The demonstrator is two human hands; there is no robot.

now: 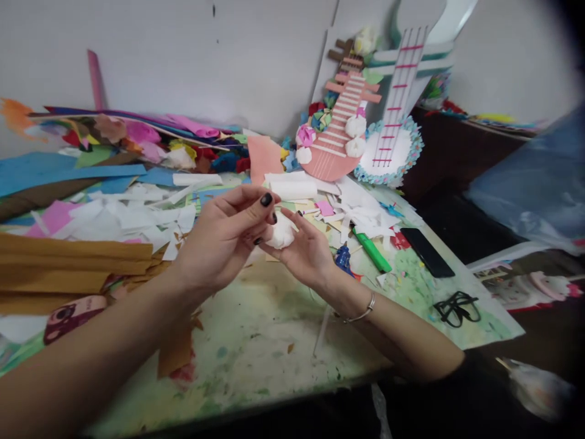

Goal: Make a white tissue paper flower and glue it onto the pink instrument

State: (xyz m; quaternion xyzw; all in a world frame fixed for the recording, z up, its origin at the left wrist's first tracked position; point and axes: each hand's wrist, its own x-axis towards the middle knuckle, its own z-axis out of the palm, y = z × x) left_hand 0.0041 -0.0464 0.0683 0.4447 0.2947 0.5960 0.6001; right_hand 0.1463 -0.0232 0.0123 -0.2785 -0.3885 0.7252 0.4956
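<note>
A white crumpled-paper flower (282, 231) is held above the middle of the table, between my two hands. My right hand (307, 251) cups it from the right, with the fingers bent around its side. At the flower's left edge is my left hand (223, 235). Its thumb and forefinger are pinched together just above the flower, and whatever is between them is hidden. The lower fingers of that hand come up against the flower's left side. Behind my right wrist lies a blue glue gun (342, 259), partly covered.
Paper scraps (365, 210) and a white roll (292, 188) lie beyond my hands. Right: a green marker (372, 250), phone (427, 252) and black glasses (457, 308). Left: brown crepe paper (68, 262) and a maroon case (73, 317). Pink (338, 134) and white (388, 134) paper instruments lean against the wall.
</note>
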